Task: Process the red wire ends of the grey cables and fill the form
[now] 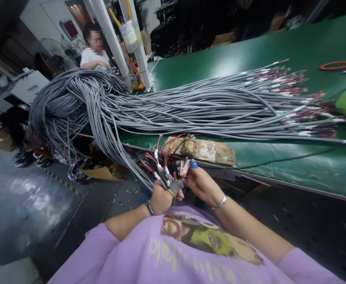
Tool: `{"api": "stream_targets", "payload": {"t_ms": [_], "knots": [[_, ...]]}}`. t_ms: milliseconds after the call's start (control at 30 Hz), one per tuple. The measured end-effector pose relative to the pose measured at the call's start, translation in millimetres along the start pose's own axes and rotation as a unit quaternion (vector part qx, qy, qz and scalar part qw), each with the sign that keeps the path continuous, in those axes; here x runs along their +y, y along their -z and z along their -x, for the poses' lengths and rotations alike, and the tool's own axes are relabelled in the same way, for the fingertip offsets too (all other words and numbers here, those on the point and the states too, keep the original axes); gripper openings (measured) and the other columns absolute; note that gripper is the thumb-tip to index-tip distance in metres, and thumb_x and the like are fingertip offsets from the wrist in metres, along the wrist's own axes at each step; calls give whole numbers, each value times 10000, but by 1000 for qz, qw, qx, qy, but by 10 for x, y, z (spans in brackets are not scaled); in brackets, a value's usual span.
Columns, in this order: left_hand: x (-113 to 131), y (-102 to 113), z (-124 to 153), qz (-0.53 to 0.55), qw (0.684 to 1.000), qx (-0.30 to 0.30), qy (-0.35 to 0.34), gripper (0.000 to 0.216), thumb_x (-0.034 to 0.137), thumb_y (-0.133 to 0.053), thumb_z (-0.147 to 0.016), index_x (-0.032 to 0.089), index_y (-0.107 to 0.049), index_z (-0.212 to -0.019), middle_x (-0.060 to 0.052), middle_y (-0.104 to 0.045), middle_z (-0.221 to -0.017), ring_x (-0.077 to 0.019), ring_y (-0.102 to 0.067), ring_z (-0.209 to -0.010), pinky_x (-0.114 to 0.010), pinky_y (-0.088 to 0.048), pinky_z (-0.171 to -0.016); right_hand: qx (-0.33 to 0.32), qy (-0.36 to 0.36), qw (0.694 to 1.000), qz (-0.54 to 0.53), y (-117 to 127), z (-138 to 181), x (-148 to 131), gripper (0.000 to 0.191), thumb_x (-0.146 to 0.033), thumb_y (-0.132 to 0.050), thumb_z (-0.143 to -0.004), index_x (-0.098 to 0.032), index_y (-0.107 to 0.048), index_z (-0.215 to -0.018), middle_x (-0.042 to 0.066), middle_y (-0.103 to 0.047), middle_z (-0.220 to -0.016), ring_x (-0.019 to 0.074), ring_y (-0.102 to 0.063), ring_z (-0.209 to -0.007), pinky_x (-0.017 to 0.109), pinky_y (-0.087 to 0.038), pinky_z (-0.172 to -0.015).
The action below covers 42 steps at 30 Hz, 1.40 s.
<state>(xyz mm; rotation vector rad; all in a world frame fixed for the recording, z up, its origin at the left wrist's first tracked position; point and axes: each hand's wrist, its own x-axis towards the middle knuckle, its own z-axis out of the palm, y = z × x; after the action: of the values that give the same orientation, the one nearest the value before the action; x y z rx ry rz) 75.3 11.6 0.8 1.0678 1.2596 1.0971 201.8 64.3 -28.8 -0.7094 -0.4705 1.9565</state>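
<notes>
My left hand (161, 196), with a dark cover on its thumb, is closed around several grey cable ends (167, 178). White sleeves wrap those ends, and thin coloured wires fan out beyond them. Close beside it, my right hand (202, 184) pinches a small pale pink piece (184, 167) whose kind I cannot make out. A blue cover (193, 163) sits on one right fingertip. Just past both hands, a worn cardboard strip (217, 153) lies at the bench edge, bearing a brownish lump (189, 147) with red and black leads around it.
A thick bundle of grey cables (190, 106) stretches across the green bench (297, 159) and droops over its left end. White posts (143, 67) rise behind it. An open cardboard box (107, 171) stands below. A person (92, 57) is at the far left.
</notes>
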Motion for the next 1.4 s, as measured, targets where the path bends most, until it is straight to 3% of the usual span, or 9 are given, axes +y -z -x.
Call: {"api": "stream_targets", "payload": {"t_ms": [167,333,900,1133,1400], "knots": [[-55,16,-27,-6,1000,6,9,500,586,-713,-693,149,-603,-475,-28,-599,-444,-102,-537,-385,-214,-464,-423,22,-21,999,-21,-30,-34,-18,262,-450,-816,-643,-215,-729,-719,-1,-701,-690,117,-578,-603,231,-446,-537],[-57,21,-22,-25,1000,-8,16,530,629,-692,-686,153,-605,-469,-34,-598,-442,-102,-529,-385,-219,-453,-426,19,2,999,-33,-66,-31,-25,255,-410,-853,-602,-211,-717,-684,-15,-697,-667,102,-559,-577,225,-455,-535],[14,-19,-27,-50,998,-8,33,546,651,-696,-651,160,-578,-444,-21,-559,-410,-98,-501,-370,-217,-443,-420,18,23,1000,-10,-54,-44,20,310,-463,-829,-619,-205,-707,-739,-1,-691,-675,122,-556,-561,274,-467,-571],[7,-11,-40,-49,999,-11,16,528,630,-688,-677,166,-581,-448,-26,-569,-422,-105,-508,-371,-229,-443,-425,-36,19,999,7,2,-32,90,432,-592,-702,-710,-200,-688,-889,33,-694,-749,166,-596,-616,304,-448,-565],[-1,52,47,-37,999,-16,29,531,640,-706,-660,158,-593,-467,-30,-585,-432,-107,-529,-376,-221,-449,-421,18,-11,999,-33,-32,-18,37,344,-568,-724,-701,-232,-691,-765,2,-682,-725,130,-573,-643,238,-420,-540]]}}
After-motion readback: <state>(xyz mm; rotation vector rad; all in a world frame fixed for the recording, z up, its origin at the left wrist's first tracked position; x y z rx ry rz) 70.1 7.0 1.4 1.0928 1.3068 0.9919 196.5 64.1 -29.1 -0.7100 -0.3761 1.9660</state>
